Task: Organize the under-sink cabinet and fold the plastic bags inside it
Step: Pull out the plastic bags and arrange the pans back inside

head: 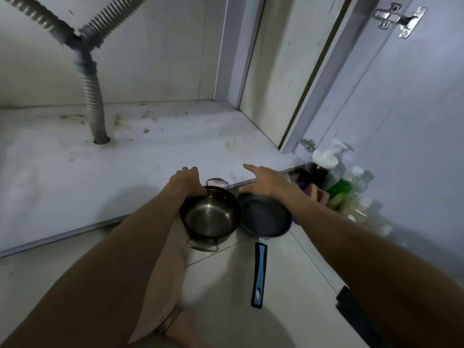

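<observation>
Steel pot (209, 217), rim clamped by left hand (187, 181); frying pan (265, 218) at its 3 o'clock, right hand (265, 182) open-fingered above.

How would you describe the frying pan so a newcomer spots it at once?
Find the front edge of the cabinet. Just in front of it, on the floor tiles, the frying pan lies under the open right hand. Unlike the deep shiny steel pot beside it, it is shallow and dark, with a long blue-and-black handle.

Dim, bluish, soft light; broad shadows on floor (288, 285); bottles (351, 187) at right blurred; wide-angle bending at edges.
</observation>
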Available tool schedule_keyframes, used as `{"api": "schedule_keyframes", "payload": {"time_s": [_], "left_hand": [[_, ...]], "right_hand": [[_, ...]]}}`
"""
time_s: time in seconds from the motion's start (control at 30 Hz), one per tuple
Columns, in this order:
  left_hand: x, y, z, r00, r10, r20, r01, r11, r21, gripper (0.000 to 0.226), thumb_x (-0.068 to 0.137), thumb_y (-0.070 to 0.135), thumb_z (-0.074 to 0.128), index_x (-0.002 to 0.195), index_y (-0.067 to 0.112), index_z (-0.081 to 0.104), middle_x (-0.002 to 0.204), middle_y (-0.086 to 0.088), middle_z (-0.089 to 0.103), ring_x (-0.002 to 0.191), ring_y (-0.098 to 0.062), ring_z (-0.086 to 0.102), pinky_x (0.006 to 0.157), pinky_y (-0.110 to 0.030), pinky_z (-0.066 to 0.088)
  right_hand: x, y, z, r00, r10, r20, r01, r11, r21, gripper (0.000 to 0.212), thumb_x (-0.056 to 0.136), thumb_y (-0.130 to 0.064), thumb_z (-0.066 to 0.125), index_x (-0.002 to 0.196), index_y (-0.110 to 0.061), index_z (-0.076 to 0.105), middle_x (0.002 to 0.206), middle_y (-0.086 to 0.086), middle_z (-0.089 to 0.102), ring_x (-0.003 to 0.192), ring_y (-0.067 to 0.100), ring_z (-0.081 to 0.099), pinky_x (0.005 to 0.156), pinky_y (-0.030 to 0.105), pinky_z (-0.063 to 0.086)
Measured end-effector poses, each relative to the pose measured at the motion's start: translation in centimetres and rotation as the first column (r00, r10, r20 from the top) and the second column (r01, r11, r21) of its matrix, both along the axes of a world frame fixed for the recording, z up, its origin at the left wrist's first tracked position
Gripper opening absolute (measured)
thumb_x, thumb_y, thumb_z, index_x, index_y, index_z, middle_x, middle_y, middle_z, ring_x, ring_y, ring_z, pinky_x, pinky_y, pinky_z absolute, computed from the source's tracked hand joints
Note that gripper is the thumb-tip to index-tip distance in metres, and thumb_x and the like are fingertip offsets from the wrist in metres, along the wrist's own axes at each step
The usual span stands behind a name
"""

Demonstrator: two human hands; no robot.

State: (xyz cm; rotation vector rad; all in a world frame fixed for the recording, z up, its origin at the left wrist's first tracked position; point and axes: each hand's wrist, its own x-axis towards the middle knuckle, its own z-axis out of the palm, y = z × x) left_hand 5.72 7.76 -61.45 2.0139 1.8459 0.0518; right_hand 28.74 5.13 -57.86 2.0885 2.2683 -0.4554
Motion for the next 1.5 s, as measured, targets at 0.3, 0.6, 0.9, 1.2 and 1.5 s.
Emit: {"api": "schedule_keyframes", "payload": {"time_s": [0.3,0.6,0.9,1.2,1.5], "left_hand": [[-3.5,-0.8,-4.1,0.999,0.041,-0.031,-0.046,0.975,-0.216,0.023,0.079,0.029,0.063,0.068,0.014,0.050,0.083,-0.010,0.063,0.076,-0.026,0.061,0.067,-0.030,0.048],[-1.6,-0.7,0.0,0.999,0.024,-0.043,-0.036,0.955,-0.295,0.015,0.080,0.022,0.056,0.076,0.007,0.060,0.072,-0.010,0.072,0.065,-0.023,0.071,0.073,-0.033,0.059],[4.5,1.8,4.2,0.991,-0.016,0.129,0.046,0.972,-0.231,0.017,0.080,0.020,0.053,0.078,0.007,0.064,0.071,-0.005,0.074,0.075,-0.020,0.072,0.084,-0.040,0.058],[12.0,2.4,-0.3,0.984,-0.085,0.157,0.118,0.970,-0.214,0.019,0.083,0.019,0.050,0.071,0.008,0.059,0.059,-0.004,0.068,0.061,-0.018,0.067,0.081,-0.033,0.055],[12.8,2.3,-5.7,0.971,-0.046,0.236,0.104,0.965,-0.241,0.013,0.086,0.013,0.054,0.086,0.002,0.061,0.069,-0.011,0.069,0.069,-0.025,0.072,0.070,-0.038,0.061]], "right_hand": [[-2.6,-0.9,-8.3,0.978,-0.092,-0.188,0.069,0.990,-0.126,0.051,0.085,-0.031,0.070,0.130,-0.017,0.051,0.120,0.007,0.063,0.111,0.027,0.060,0.092,0.036,0.049],[-2.6,0.5,-6.8,0.975,-0.087,-0.206,0.060,0.990,-0.131,0.026,0.084,-0.006,0.059,0.109,-0.010,0.064,0.101,0.010,0.068,0.090,0.024,0.066,0.076,0.033,0.054],[3.9,2.3,-1.3,0.968,-0.150,-0.201,0.147,0.989,-0.030,0.031,0.089,-0.008,0.059,0.120,-0.007,0.063,0.112,0.014,0.065,0.102,0.030,0.062,0.081,0.034,0.051],[10.5,0.1,-4.4,0.943,-0.292,-0.159,0.286,0.956,-0.059,0.031,0.084,-0.004,0.058,0.114,-0.009,0.063,0.101,0.011,0.064,0.095,0.024,0.058,0.082,0.028,0.044],[10.8,-0.6,-8.5,0.936,-0.344,-0.079,0.341,0.939,-0.054,0.034,0.085,-0.009,0.055,0.119,-0.010,0.055,0.112,0.015,0.065,0.106,0.034,0.061,0.091,0.039,0.050]]}}
